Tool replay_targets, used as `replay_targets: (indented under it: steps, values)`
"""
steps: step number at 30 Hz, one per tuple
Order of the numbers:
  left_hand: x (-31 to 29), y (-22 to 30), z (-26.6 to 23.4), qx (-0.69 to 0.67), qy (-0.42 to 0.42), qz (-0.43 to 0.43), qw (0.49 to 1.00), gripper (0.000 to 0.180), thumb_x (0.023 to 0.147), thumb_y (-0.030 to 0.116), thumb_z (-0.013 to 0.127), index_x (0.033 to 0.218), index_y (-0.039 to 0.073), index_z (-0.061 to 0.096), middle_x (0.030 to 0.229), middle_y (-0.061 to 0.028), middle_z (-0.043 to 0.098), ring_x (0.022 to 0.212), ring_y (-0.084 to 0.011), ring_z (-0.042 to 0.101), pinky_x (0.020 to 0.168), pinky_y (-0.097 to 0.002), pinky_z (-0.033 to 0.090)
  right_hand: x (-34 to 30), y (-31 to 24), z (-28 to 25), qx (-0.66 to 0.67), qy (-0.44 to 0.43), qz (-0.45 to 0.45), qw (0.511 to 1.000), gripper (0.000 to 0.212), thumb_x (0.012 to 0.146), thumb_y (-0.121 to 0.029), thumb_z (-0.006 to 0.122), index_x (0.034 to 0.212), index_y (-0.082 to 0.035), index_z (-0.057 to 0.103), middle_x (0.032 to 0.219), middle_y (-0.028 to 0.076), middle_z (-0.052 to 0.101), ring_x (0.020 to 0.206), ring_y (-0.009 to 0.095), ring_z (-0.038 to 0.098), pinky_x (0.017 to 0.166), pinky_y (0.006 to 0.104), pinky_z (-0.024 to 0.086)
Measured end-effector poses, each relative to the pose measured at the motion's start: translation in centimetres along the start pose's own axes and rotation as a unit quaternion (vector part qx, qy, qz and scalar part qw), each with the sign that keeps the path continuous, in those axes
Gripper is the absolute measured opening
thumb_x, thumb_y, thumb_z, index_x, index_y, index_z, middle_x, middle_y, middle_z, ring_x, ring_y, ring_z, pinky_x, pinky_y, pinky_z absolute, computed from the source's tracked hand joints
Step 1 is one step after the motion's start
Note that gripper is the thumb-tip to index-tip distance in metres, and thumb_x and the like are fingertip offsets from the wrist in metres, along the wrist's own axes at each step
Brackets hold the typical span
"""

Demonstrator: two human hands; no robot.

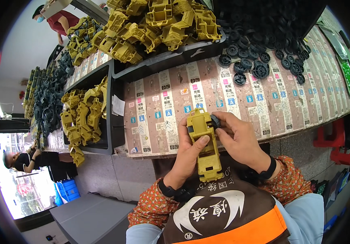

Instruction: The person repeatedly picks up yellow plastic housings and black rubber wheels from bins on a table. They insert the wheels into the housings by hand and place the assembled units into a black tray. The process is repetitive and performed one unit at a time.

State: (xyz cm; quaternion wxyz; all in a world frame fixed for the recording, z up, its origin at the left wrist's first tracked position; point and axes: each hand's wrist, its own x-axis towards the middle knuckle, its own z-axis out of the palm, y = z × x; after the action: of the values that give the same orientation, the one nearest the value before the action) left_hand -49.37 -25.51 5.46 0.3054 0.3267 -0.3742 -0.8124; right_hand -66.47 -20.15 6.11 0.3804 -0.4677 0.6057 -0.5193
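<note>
My left hand (pixel 186 157) grips a mustard-yellow plastic toy vehicle body (pixel 209 163), its thumb laid across the middle of the frame. The body is held upright lengthwise over the table's near edge, its open compartments facing me. At the body's upper right side, my right hand (pixel 242 141) pinches a small black wheel (pixel 215 121) between thumb and fingers. The wheel is against the body; whether it is seated there cannot be made out, since fingers cover part of it.
Loose black wheels (pixel 260 69) are heaped at the back right. A black crate (pixel 167 61) of yellow bodies stands at the back, another crate (pixel 117 126) to the left. Dark parts (pixel 53 97) pile up farther left. Red stools (pixel 333 134) stand at right. Two other people are at left.
</note>
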Motion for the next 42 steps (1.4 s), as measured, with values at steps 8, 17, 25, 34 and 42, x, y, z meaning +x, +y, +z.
replay_targets:
  steps: [8,17,25,34,42]
  values:
    - [0.0,-1.4,-0.9,0.126,-0.035,0.043,0.991,0.071,0.103,0.01,0.064,0.154,0.012,0.014,0.141,-0.0105,0.043,0.129,-0.0187,0.05,0.109,-0.0366,0.046,-1.0,-0.7,-0.6,-0.143,-0.04,-0.048,0.988,0.044,0.083,0.003,0.057,0.126,0.004,0.06,0.08,0.025,0.069,0.071,0.042,0.071,0.063,0.0462,0.056]
    - [0.0,0.5,-0.8,0.139,-0.092,-0.016,0.986,0.071,0.104,0.011,0.063,0.153,0.014,0.012,0.139,-0.0104,0.046,0.13,-0.0188,0.049,0.109,-0.0365,0.045,-0.8,-0.4,-0.8,-0.047,-0.036,-0.037,0.998,0.031,0.076,0.003,0.055,0.106,0.004,0.061,0.076,0.027,0.066,0.068,0.043,0.069,0.058,0.0455,0.054]
    - [0.4,1.6,0.7,0.073,-0.037,-0.038,0.996,0.073,0.1,0.013,0.069,0.154,0.018,0.021,0.138,-0.0094,0.049,0.124,-0.0182,0.053,0.105,-0.0361,0.049,6.1,-1.5,-6.0,-0.2,-0.027,-0.014,0.979,0.019,0.086,-0.01,0.056,0.092,0.0,0.07,0.079,0.02,0.073,0.078,0.04,0.072,0.072,0.0477,0.057]
    - [0.7,3.3,-1.3,-0.087,0.073,0.014,0.993,0.051,0.1,0.018,0.067,0.144,0.016,0.04,0.123,-0.0066,0.06,0.104,-0.0186,0.067,0.084,-0.0373,0.064,10.4,2.6,-8.1,-0.506,0.083,-0.083,0.855,0.025,0.09,-0.021,0.073,0.1,-0.001,0.063,0.099,0.017,0.065,0.096,0.037,0.067,0.077,0.0479,0.056]
    - [1.3,3.7,-1.7,-0.156,0.106,0.058,0.98,0.036,0.102,0.019,0.065,0.135,0.012,0.051,0.11,-0.006,0.065,0.096,-0.0169,0.07,0.079,-0.0335,0.064,4.6,-2.1,-3.8,-0.109,-0.073,0.031,0.991,0.02,0.093,-0.008,0.067,0.107,-0.003,0.053,0.086,0.018,0.069,0.077,0.034,0.069,0.071,0.0416,0.054]
